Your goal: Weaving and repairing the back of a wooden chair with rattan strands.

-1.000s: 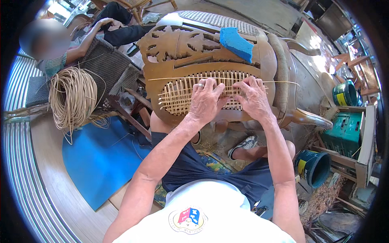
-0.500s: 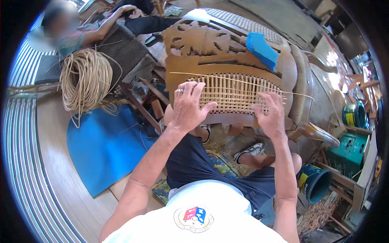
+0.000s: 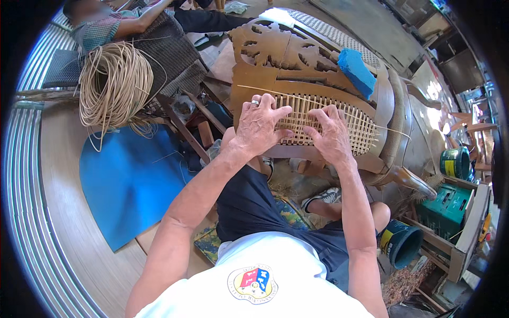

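Note:
A carved wooden chair back (image 3: 254, 79) with a woven cane panel (image 3: 363, 127) lies before me. My left hand (image 3: 260, 124) rests over the left part of the weave, its thumb and index finger apart and its other fingers bent near the top edge. My right hand (image 3: 331, 135) lies on the middle of the panel, fingers bent, thumb apart from them. Both hands touch the weave, and no firm hold on a strand shows. One loose cane strand (image 3: 391, 129) runs across the panel's upper part and sticks out beyond the right edge. My hands hide part of the weave.
A coil of cane (image 3: 116, 87) sits at the left above a blue sheet (image 3: 132, 185). Blue foam (image 3: 357, 71) lies on the chair frame. At the right are a dark bucket (image 3: 401, 244) and a green crate (image 3: 445, 209). Another person (image 3: 98, 32) sits at the far left.
My right hand has moved left and down onto the middle of the weave, closer to my left hand. My left hand has shifted slightly right. The view has turned a little.

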`<state>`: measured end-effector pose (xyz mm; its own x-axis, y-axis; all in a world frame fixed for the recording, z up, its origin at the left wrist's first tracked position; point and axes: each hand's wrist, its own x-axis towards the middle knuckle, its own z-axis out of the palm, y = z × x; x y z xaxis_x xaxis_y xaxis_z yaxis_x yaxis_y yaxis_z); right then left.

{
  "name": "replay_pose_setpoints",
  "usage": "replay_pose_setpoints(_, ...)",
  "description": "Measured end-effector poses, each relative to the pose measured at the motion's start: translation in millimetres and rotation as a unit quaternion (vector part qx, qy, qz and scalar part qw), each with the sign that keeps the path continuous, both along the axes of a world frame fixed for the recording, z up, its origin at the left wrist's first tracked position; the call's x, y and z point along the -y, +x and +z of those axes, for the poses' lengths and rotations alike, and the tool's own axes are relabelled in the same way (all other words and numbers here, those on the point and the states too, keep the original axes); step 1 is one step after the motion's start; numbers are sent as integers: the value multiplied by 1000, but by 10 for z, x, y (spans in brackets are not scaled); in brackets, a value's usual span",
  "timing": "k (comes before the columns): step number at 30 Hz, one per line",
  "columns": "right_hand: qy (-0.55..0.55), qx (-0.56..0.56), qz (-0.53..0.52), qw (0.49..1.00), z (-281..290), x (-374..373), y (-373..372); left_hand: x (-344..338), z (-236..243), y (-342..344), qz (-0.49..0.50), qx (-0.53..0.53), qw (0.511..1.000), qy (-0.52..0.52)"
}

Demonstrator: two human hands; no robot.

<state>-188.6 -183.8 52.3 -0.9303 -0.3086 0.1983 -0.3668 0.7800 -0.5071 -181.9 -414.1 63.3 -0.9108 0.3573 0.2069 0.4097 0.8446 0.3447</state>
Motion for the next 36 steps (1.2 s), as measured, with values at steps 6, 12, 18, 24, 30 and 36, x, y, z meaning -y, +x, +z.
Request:
replay_pose_setpoints(6,-14,-22,10,1000,-30,-24,10,54,21,24,-19,2,1000,3)
replay_pose_setpoints(12,3,-16,15,1000,14,-32,13,78,57,50,-32,31,999,-7)
replay_pose_setpoints(18,-36,-42,4,998,115,133,128,529,-5,17,37,-62,985,154)
replay_pose_setpoints(24,-65,-65,67,994,7,521,40,693,-111,-81,55,-90,984,141)
replay_pose_setpoints(30,-38,-65,40,996,-72,683,15,742,-214,-122,55,-90,982,154)
replay_pose_setpoints(36,6,-55,44,998,-88,670,28,937,-160,-186,-3,1,978,209)
